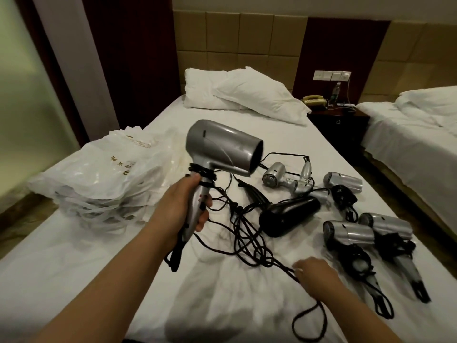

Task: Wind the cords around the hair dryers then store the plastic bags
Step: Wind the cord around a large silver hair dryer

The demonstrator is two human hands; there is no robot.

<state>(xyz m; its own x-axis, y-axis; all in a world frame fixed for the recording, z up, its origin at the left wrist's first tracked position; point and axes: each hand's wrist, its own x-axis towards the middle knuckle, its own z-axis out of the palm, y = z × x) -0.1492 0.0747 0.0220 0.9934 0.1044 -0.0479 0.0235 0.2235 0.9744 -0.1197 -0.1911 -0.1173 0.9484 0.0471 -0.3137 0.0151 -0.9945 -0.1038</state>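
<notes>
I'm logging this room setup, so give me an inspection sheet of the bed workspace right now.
Surface: white-sheeted bed, rumpled near the front.
Job's things: silver hair dryer held up, cord partly wound on its handle; black hair dryer and several smaller silver ones lying on the sheet; pile of white plastic bags at left.
Clutter: two white pillows.
Grippers: left hand grips the dryer handle; right hand pinches the cord.
Cables: loose black cord tangled mid-bed.
Surroundings: dark nightstand with yellow telephone; second bed at right.
</notes>
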